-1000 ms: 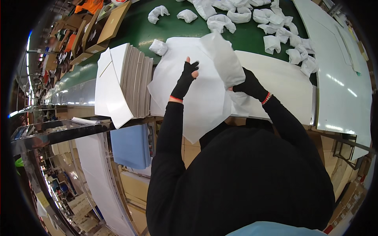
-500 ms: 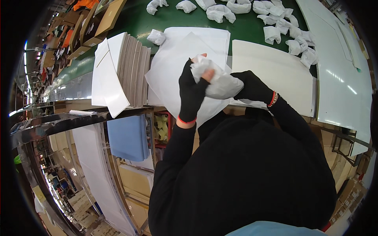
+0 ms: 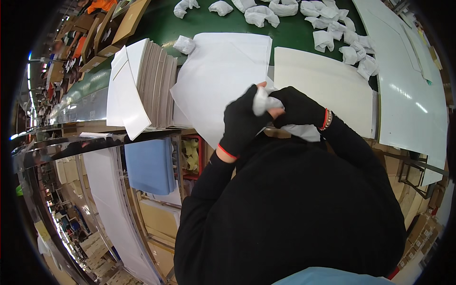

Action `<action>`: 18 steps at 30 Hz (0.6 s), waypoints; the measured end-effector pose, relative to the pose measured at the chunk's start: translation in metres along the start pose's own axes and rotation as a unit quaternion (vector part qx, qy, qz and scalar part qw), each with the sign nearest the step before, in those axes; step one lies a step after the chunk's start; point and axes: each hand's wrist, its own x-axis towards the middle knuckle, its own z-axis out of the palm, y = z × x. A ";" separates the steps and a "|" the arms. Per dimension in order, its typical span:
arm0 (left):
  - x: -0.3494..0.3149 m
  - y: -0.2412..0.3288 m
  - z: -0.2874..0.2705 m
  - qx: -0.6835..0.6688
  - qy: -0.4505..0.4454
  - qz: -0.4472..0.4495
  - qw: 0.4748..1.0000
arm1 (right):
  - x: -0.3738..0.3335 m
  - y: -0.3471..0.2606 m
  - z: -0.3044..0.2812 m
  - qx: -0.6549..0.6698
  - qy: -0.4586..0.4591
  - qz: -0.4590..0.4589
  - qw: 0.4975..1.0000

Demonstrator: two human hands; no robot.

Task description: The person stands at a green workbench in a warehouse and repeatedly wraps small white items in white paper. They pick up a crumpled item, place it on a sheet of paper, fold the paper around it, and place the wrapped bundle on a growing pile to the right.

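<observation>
Leftmost, open cardboard boxes stand beside the green table, and nearer the body an upright stack of boards leans by its edge, with a folded blue stack lower down, beneath the table's level. Next to the boards, a small white packet sits at the far left corner of the white paper sheets, which spread up to the left hand. That hand is curled around the left side of a white wrapped bundle, thumb and a fingertip showing against it. The bundle lies between both hands, close in front of the chest and over the papers' near right edge; its visible part runs roughly away from the body, though its full long axis is hidden. From the right, the right hand closes over its other end, so neither is clearly nearer, and their knuckles block the view. Beyond lie a cream sheet, clustered white bundles farther off, and a pale panel rightmost.
</observation>
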 end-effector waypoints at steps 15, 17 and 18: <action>0.006 -0.021 -0.012 -0.406 0.054 -0.052 0.911 | -0.013 -0.019 -0.057 0.102 -0.161 0.038 0.981; 0.013 -0.018 -0.012 -0.334 0.175 -0.029 0.926 | -0.011 -0.009 -0.046 0.117 0.042 -0.008 0.992; 0.015 -0.014 -0.013 -0.267 0.210 -0.012 0.941 | -0.007 0.011 -0.034 0.099 0.192 -0.032 0.976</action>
